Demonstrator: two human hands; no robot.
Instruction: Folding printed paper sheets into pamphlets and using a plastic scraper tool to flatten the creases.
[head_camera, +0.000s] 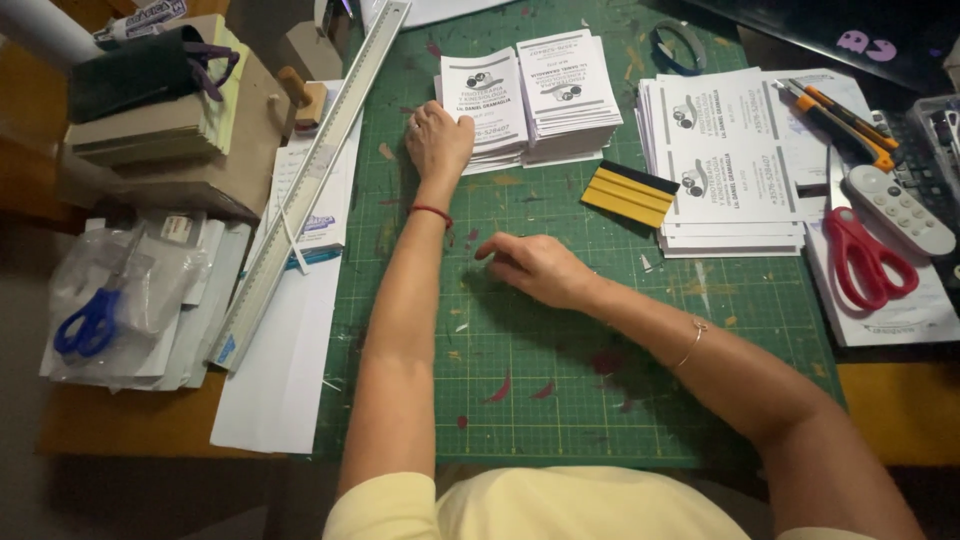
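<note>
My left hand (438, 140) reaches to the far side of the green cutting mat (560, 400) and grips the left edge of a stack of small white printed cards (490, 105). A second stack of the same cards (570, 95) lies right beside it. My right hand (535, 268) rests on the mat's middle, fingers curled, holding nothing that I can see. A pile of larger uncut printed sheets (730, 170) lies at the mat's right side. A yellow and black squeegee (630, 192) sits between the cards and the sheets.
A long metal ruler (310, 185) lies diagonally along the mat's left edge. Red scissors (865, 255), an orange utility knife (840, 110) and a white remote (898, 210) lie at right. Blue scissors in a plastic bag (95, 320) and cardboard stacks (160, 120) sit at left.
</note>
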